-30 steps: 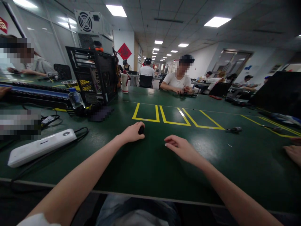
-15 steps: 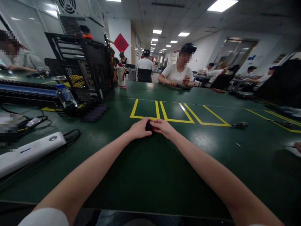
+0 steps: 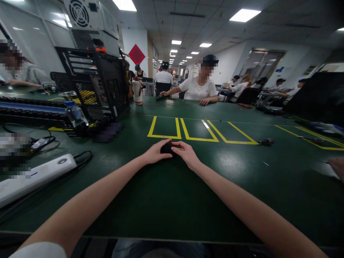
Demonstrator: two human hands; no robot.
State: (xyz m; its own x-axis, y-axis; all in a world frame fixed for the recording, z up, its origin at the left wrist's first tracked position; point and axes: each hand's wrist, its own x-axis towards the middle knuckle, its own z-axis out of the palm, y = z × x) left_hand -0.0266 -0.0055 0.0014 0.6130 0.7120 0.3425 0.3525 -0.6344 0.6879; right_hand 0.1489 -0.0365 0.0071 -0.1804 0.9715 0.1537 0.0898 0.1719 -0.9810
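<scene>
Between my two hands is a small dark, rounded black object (image 3: pixel 167 148), just above or on the green table; its kind is too dark to make out. My left hand (image 3: pixel 154 152) curves around its left side, thumb below and fingers above. From the right, my right hand (image 3: pixel 187 153) pinches the object's near right edge with thumb and fingertips. Parts of the object are hidden by the fingers. Just beyond the hands, yellow tape outlines (image 3: pixel 164 136) mark the table.
A black computer case (image 3: pixel 103 82) stands at left, by a plastic bottle (image 3: pixel 75 114) and a white cup (image 3: pixel 138 92). A white power strip (image 3: pixel 37 176) with cables lies nearer. A dark metal tool (image 3: pixel 266 142) is at right. Across the table sits a person (image 3: pixel 200 87); another person's hand (image 3: pixel 336 166) shows far right.
My hands have opened slightly around the black object, so more of it shows. The person opposite has stretched an arm leftward with a dark thing. The view has tilted up slightly.
</scene>
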